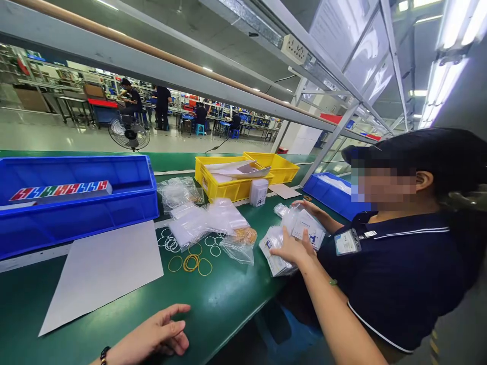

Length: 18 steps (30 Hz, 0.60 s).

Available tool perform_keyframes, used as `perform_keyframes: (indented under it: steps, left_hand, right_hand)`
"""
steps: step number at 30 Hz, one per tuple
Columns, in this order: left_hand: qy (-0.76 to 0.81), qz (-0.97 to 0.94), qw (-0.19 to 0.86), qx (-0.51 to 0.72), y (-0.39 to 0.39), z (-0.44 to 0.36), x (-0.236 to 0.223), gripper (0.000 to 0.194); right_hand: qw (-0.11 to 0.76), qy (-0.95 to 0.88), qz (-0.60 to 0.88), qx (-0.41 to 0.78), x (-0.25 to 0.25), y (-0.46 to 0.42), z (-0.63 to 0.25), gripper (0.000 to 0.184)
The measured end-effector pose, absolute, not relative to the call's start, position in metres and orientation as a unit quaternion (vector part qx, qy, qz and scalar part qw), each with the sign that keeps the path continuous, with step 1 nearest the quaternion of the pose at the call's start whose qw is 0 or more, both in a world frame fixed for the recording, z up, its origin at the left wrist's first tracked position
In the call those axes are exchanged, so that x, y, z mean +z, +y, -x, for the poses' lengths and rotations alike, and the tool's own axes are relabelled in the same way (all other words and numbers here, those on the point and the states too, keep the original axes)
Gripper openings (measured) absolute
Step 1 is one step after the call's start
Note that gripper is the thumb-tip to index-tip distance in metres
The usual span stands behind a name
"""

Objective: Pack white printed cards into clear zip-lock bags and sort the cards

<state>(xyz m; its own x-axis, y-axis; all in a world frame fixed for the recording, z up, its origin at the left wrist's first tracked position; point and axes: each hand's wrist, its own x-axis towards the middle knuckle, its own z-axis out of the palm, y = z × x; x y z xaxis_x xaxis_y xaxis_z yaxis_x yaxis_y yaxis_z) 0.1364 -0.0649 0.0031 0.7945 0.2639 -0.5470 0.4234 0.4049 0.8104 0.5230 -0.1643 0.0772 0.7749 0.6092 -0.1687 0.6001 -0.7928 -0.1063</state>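
My left hand (pixel 158 332) hovers at or just above the front of the green table (pixel 133 304), holding nothing. Its index finger stretches to the right, the other fingers are loosely bent. My right hand is out of view. Beyond my left hand lie tan rubber bands (pixel 190 262), white rings (pixel 169 241) and clear plastic bags (pixel 190 225). At the right, a co-worker's two hands (pixel 294 251) hold several printed packs (pixel 279 253) in clear plastic. A bag of orange-tan bands (pixel 243 238) lies nearby.
A blue bin (pixel 76 223) holds a striped box (pixel 61 190); a white sheet (pixel 110 268) lies before it. Yellow bins (pixel 228 191) and another blue bin (pixel 335 203) line the back. The co-worker (pixel 411 274) sits close on the right, near a blue stool (pixel 283 329).
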Motion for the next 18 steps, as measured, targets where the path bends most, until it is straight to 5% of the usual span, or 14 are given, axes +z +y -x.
perform_keyframes:
  steps: [5,11,18]
  left_hand:
    - [0.335,-0.54,0.772,0.005,-0.047,-0.1,0.011,0.081]
    - [0.374,-0.517,0.762,0.112,-0.016,-0.051,-0.001,0.053]
    - [0.283,-0.364,0.857,0.23,0.0,-0.019,-0.03,0.047]
  right_hand:
    - [-0.016,-0.313,0.944,0.099,0.064,-0.157,-0.519,0.109]
    - [0.009,-0.353,0.93,-0.101,0.081,-0.122,-0.475,0.083]
    - [0.006,-0.697,0.715,0.042,0.088,-0.012,-0.311,0.052]
